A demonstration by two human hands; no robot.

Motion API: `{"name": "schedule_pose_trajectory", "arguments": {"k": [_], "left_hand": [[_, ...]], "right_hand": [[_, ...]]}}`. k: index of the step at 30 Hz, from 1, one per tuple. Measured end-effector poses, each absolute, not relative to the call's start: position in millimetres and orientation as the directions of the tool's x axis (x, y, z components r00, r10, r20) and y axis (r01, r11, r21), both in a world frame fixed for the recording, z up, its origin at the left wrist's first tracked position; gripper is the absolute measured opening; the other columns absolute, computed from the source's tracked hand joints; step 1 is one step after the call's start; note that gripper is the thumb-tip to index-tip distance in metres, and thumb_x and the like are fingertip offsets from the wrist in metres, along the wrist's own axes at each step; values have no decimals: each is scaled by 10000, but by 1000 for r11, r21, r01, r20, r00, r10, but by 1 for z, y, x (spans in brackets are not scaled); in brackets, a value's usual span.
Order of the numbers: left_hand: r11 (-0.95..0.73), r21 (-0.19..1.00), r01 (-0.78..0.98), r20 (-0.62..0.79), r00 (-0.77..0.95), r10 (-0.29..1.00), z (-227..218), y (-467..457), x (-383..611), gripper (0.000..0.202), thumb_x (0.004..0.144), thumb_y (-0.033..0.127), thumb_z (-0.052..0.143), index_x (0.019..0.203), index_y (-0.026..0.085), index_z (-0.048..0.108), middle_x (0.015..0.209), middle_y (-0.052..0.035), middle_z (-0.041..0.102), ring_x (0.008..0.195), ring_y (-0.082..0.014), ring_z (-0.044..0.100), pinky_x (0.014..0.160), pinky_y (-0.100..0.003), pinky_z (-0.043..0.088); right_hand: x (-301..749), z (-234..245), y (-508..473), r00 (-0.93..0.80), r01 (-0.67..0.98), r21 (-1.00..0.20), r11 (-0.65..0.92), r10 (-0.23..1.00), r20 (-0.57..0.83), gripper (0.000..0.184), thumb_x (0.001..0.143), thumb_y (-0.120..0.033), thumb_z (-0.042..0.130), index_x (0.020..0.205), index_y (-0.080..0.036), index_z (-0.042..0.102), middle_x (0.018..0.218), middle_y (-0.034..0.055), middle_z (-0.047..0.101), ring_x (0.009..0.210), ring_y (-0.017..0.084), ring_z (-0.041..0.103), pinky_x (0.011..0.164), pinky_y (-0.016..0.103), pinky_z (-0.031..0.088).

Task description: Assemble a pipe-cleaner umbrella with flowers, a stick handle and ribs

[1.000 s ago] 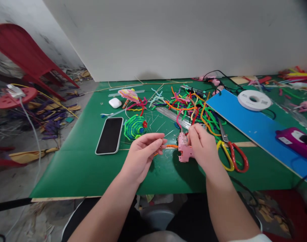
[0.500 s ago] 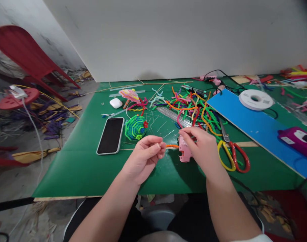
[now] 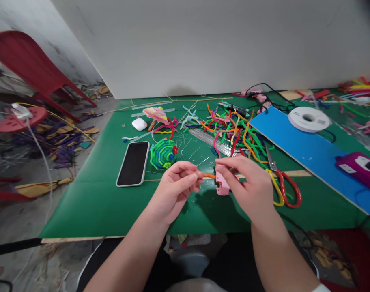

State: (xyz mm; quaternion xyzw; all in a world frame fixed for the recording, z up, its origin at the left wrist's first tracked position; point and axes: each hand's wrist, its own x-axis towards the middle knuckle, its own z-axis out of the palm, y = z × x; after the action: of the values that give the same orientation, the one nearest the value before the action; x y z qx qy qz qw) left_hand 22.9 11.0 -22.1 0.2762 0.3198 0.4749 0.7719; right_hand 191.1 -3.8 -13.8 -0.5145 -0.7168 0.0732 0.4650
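Note:
My left hand (image 3: 175,188) is closed in a pinch on the end of an orange pipe cleaner (image 3: 208,176) that lies over the green mat (image 3: 96,194). My right hand (image 3: 248,184) hovers just right of it with its fingers partly curled, the fingertips near the other end of the orange piece and over a small pink plastic tool (image 3: 222,184). What the right fingers hold, if anything, is too small to make out. A green and blue spiral pipe-cleaner piece (image 3: 163,153) sits just beyond my left hand.
A black phone (image 3: 133,163) and a white earbud case (image 3: 139,124) lie at the left. A tangle of coloured pipe cleaners (image 3: 230,125) fills the middle. Yellow-and-red scissors (image 3: 282,186), a blue board (image 3: 309,152) with a white tape roll (image 3: 308,119), and a purple device (image 3: 355,168) are at right.
My left fingers closed from a loose spread into a pinch on the orange piece. My right hand dropped from above the pink tool and came toward my left.

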Motion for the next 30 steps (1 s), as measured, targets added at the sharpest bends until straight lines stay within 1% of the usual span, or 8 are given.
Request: {"name": "schedule_pose_trajectory", "arguments": {"k": [3, 5, 9, 15, 18, 21, 26, 30], "left_hand": [[400, 727, -558, -240, 339, 910, -22, 11, 23, 174, 626, 175, 753, 757, 208, 644, 653, 26, 678, 576, -73, 601, 520, -147, 453], [412, 710, -571, -249, 343, 905, -22, 11, 23, 177, 620, 167, 755, 752, 205, 644, 659, 25, 683, 591, -76, 611, 519, -143, 453], [420, 698, -579, -263, 338, 904, -22, 11, 24, 162, 625, 146, 748, 734, 197, 638, 666, 29, 683, 571, -58, 600, 513, -124, 451], [425, 719, -551, -279, 331, 901, -25, 11, 25, 161, 645, 137, 730, 744, 195, 617, 630, 48, 656, 509, -36, 557, 516, -121, 448], [411, 754, -512, -277, 319, 906, -25, 10, 25, 131, 674, 165, 717, 759, 193, 621, 618, 45, 652, 499, -40, 558, 487, -121, 436], [356, 806, -473, -258, 262, 930, -23, 10, 26, 132, 656, 184, 735, 739, 180, 633, 608, 39, 647, 516, -55, 573, 479, -133, 447], [271, 880, -390, -220, 172, 960, -20, 8, 25, 111, 638, 190, 748, 699, 178, 657, 599, 40, 639, 528, -60, 577, 485, -142, 457], [174, 936, -306, -138, 137, 981, -22, 7, 23, 70, 657, 198, 735, 713, 195, 694, 638, 31, 673, 542, -59, 585, 509, -140, 468]], "right_hand": [[187, -8, -12, -75, 599, -578, 554, 758, 648, 201, 793, -138, 608, 970, -230, 630, 839, 10, 680, 774, 141, 623, 696, 269, 511], [184, -7, -15, -93, 578, -568, 586, 738, 668, 243, 775, -110, 622, 989, -226, 629, 857, 18, 668, 787, 140, 618, 718, 278, 516], [178, -11, -15, -111, 590, -529, 611, 710, 696, 240, 758, -87, 634, 966, -207, 649, 851, 26, 639, 776, 126, 609, 763, 282, 517], [173, -18, -12, -128, 609, -494, 621, 692, 711, 256, 767, -105, 630, 985, -239, 647, 874, 25, 633, 807, 134, 601, 806, 317, 508], [173, -19, -10, -129, 619, -496, 610, 701, 701, 255, 760, -95, 636, 979, -224, 654, 879, 38, 630, 815, 140, 599, 765, 303, 511], [173, -19, -9, -118, 612, -511, 604, 708, 696, 213, 761, -101, 639, 944, -208, 663, 862, 46, 633, 802, 141, 600, 715, 290, 513], [170, -17, -8, -99, 583, -545, 603, 718, 689, 160, 773, -107, 629, 901, -197, 662, 811, 42, 635, 772, 141, 603, 720, 304, 513], [170, -18, -8, -85, 586, -562, 584, 733, 675, 144, 787, -114, 612, 887, -207, 656, 820, 38, 642, 774, 139, 602, 728, 306, 515]]}}
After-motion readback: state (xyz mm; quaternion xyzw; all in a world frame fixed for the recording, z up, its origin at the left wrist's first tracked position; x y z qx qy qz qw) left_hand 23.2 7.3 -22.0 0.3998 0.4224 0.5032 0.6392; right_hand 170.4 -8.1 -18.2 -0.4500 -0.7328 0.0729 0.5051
